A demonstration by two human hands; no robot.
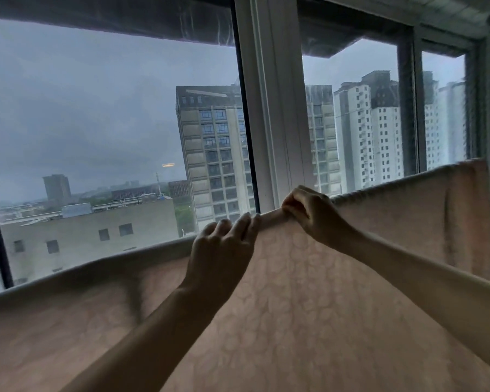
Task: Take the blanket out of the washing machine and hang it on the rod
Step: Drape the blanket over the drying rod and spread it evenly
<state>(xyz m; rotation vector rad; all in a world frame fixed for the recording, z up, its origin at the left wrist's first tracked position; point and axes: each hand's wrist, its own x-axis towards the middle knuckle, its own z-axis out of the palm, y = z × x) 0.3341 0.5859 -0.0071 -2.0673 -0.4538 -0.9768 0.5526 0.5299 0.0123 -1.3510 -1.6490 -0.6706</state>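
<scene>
A pale pink blanket (pixel 309 301) with an embossed round pattern hangs spread across the lower half of the view, its top fold running from the lower left up to the right. The rod is hidden under that fold. My left hand (pixel 224 244) holds the top edge at the middle, fingers curled over it. My right hand (pixel 311 213) grips the same edge just to the right, fingers bunched round the fabric. Both forearms reach up from below. The washing machine is out of view.
Large windows stand right behind the blanket, with a white frame post (pixel 269 108) in the middle and a dark frame (pixel 408 108) further right. Tall buildings and grey sky show outside. A window ledge (pixel 159 247) runs behind the fold at the left.
</scene>
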